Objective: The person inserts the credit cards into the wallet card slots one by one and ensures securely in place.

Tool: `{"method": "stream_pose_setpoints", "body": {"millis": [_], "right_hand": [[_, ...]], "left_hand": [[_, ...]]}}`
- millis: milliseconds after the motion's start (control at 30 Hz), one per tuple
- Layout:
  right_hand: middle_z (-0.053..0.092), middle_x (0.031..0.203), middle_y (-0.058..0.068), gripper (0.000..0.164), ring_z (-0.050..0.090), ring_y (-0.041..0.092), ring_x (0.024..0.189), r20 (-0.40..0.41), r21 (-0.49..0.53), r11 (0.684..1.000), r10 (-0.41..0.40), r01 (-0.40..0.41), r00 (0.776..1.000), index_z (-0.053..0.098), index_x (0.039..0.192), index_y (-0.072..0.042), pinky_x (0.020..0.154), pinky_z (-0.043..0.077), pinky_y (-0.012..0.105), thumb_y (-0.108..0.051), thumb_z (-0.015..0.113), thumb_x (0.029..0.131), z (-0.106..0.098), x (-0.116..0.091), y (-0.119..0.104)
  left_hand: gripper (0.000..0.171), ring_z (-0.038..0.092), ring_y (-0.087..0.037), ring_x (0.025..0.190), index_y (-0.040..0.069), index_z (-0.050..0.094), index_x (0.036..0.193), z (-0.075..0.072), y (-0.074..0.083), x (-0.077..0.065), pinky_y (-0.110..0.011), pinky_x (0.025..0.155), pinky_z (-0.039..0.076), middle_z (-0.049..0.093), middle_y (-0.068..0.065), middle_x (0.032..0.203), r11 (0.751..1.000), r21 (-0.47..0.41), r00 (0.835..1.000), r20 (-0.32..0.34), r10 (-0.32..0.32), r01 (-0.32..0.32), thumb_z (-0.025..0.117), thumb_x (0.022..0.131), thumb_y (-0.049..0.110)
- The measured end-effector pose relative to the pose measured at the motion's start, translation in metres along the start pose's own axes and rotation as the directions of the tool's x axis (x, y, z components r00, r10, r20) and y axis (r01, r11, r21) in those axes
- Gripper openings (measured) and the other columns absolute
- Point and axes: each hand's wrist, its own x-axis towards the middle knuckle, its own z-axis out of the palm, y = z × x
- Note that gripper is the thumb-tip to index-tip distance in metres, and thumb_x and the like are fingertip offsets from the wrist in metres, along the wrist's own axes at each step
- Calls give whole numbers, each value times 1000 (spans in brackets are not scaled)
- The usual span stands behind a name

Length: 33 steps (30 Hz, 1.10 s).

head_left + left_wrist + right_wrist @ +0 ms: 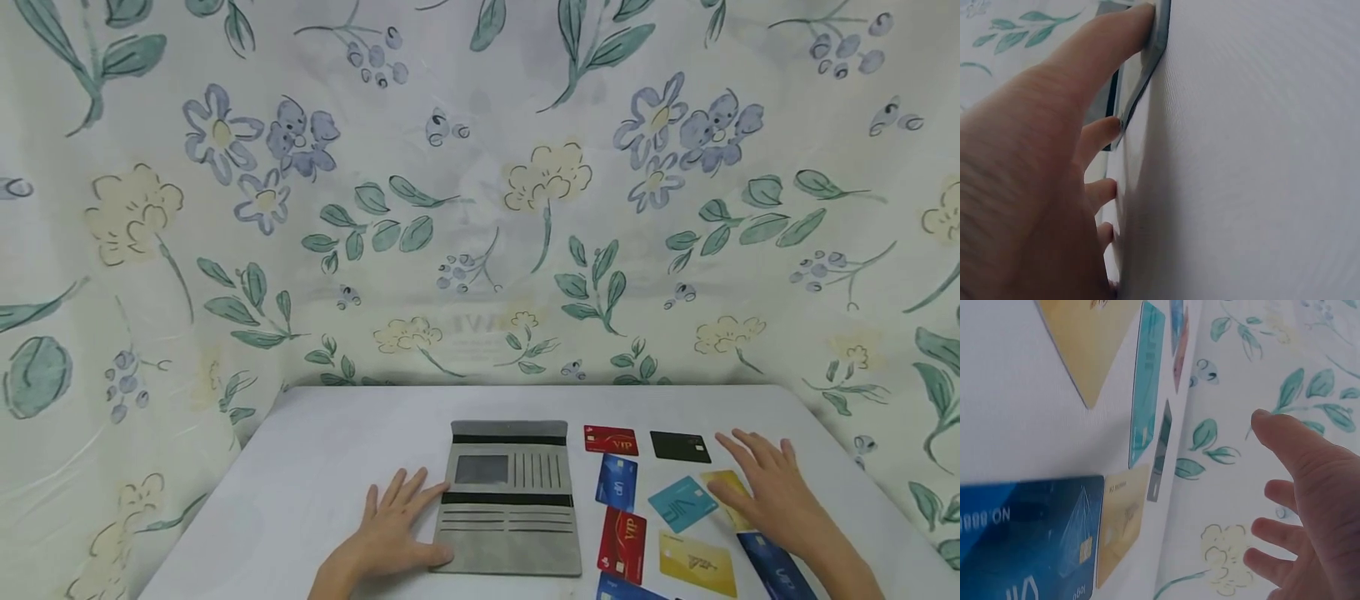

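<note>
A grey card wallet (510,556) with black bands, rows of slots and a dark window lies opened flat on the table. My left hand (393,527) rests at its left edge, fingers spread, thumb on the lower left corner and index fingertip higher up that side. In the left wrist view, the thumb (1107,40) presses the wallet's edge. My right hand (780,500) hovers over the cards at the right, fingers loosely spread, holding nothing. Beneath it lies a gold card (1122,519), partly hidden in the head view, beside a dark blue card (1029,531).
Between wallet and right hand lie a red VIP card (611,439), a black card (680,447), a blue card (617,482), a teal card (682,503), another red card (622,546) and a gold card (697,564). A floral curtain (480,333) borders the white table (337,425).
</note>
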Motion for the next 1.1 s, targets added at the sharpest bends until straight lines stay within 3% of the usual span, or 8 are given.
{"method": "stream_pose_setpoints", "body": {"millis": [400,733,1100], "right_hand": [[40,142,34,72,31,53,132,36,75,997,-9,6,999,45,142,2,114,1,70,-42,70,90,7,4,-16],[41,142,34,72,30,58,132,123,145,988,42,-60,992,44,143,-1,106,16,76,-34,74,87,13,9,-31],[45,142,30,75,31,63,131,187,91,994,47,-64,981,47,143,-6,99,26,78,-42,75,84,24,16,-48]], "left_hand": [[92,5,-50,148,20,43,149,-2,0,1,-75,109,-8,24,-19,161,1000,0,1000,-6,24,-24,77,73,59],[92,3,-49,149,23,43,149,-1,-2,0,-73,109,-10,23,-18,162,1000,-16,1000,1,18,-18,76,73,63],[92,4,-49,149,22,44,149,-1,0,-3,-73,110,-9,24,-19,161,999,-36,1000,-7,25,-25,77,73,60]]}}
